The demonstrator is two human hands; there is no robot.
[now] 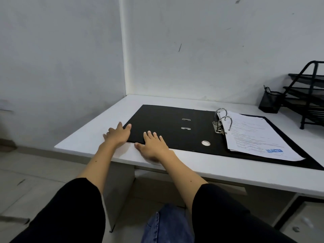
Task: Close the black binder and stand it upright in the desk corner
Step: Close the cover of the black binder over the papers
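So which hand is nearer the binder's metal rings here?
The right hand. It rests on the open cover's near edge, well left of the rings. The left hand sits farther left still, at the cover's outer corner of the black binder.

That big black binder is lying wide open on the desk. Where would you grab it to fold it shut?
Grip the black binder by its empty left cover, at the near-left corner where the left hand and right hand already rest. Come from the desk's left edge, slipping fingers underneath: that flap lies flat and bare, while the papers and metal rings weigh the right side.
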